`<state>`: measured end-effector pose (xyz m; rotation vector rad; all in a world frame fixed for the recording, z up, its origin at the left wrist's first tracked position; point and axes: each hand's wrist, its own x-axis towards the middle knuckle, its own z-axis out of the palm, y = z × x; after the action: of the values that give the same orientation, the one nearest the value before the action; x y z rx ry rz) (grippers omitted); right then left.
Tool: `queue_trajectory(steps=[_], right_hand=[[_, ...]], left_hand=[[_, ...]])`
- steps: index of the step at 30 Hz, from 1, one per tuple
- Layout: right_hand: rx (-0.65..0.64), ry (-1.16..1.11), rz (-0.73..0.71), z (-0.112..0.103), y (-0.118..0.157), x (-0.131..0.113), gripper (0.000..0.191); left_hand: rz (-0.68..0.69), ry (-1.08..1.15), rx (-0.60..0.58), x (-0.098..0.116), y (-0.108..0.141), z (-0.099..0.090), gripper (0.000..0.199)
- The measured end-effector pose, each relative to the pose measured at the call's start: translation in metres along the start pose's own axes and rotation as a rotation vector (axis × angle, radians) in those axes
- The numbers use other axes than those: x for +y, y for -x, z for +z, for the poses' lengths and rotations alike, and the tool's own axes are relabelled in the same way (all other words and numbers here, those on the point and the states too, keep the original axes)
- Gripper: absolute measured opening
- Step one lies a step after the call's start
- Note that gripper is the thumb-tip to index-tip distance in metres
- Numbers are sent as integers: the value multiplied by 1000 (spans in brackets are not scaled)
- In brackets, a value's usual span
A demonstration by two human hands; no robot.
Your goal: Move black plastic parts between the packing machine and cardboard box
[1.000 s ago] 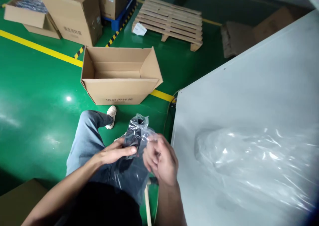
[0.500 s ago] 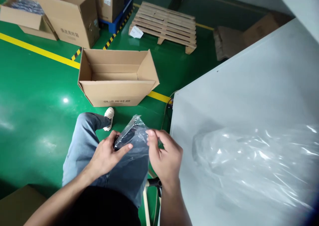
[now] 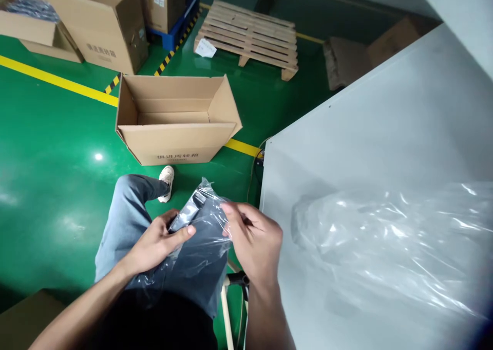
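Above my lap, a clear plastic bag (image 3: 210, 226) is stretched between both hands. A dark, glossy, flat-sided part (image 3: 188, 209) lies inside it along the left side; its exact kind does not show. My left hand (image 3: 156, 242) is closed around this part through the film, thumb on top and fingers underneath. Pinched between the thumb and fingers of my right hand (image 3: 252, 237) is the bag's right edge, pulled out away from the part. Loose film hangs down towards my left forearm.
An open cardboard box (image 3: 177, 139) stands on the green floor ahead. To my right is a grey table (image 3: 308, 160) with a heap of clear plastic bags (image 3: 385, 232). Farther off are a wooden pallet (image 3: 250, 36) and another open carton (image 3: 96, 31).
The part has turned in the bag, so a shinier long face shows. My left hand has shifted slightly left and down, and the film is spread wider between the hands.
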<state>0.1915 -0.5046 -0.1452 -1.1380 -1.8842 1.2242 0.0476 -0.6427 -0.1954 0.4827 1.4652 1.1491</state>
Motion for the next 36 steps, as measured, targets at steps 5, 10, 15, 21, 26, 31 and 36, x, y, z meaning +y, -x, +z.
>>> queue_trajectory(steps=[5, 10, 15, 21, 26, 31, 36], right_hand=[[-112, -91, 127, -8, -3, -1, 39], [-149, -180, 123, -16, -10, 8, 37], [-325, -330, 260, 3, 5, 29, 69], [-407, -515, 464, 24, 29, 33, 39], [-317, -508, 467, 14, 29, 35, 39], [-226, -418, 451, 11, 33, 42, 42], [-222, -351, 430, 11, 36, 47, 45]], left_hand=[[7, 49, -174, 8, 4, -3, 48], [-178, 164, -127, 6, 3, -5, 58], [-257, 276, -9, 3, -7, -7, 66], [-194, 268, -53, -18, -21, -2, 67], [251, -31, 112, -36, -12, 12, 63], [575, -551, 96, -40, 2, 19, 55], [624, -712, 211, -50, -2, 30, 31]])
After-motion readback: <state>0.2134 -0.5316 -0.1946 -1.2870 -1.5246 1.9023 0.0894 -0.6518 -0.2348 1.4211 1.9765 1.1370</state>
